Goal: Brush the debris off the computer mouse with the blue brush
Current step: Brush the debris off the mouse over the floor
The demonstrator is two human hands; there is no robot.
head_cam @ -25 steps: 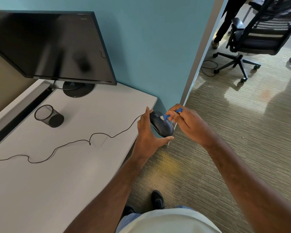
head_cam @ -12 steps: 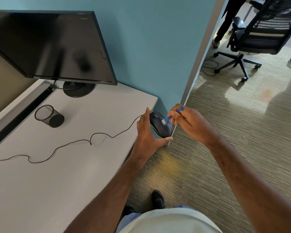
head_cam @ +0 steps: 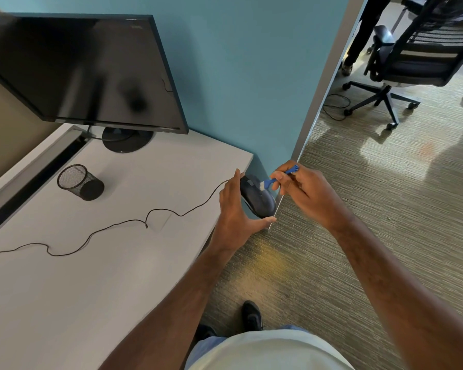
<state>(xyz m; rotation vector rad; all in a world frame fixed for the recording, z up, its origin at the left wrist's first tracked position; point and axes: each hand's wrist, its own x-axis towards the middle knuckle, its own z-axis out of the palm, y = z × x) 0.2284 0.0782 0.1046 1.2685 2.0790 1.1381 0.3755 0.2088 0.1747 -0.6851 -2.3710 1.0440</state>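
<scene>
The brushing looks to be under way rather than finished; the white bristles of the blue brush [head_cam: 274,179] rest on the upper shell of the computer mouse [head_cam: 257,198], near its wheel end, and whether any debris remains is too small to tell; I judge most of the shell, toward the palm end, has yet to be swept.

The left hand [head_cam: 235,209] is closed round the mouse, thumb under its near end and fingers along its far side, holding it in the air just off the edge of the white desk [head_cam: 118,276]; its black cable [head_cam: 150,217] trails back across the desk.

The right hand [head_cam: 302,190] is pinched shut on the brush handle, fingertips [head_cam: 278,180] just behind the bristles, the blue tail of the handle poking out above the knuckles; the mouse lies just beyond and below those fingertips, touching only the bristles.
</scene>
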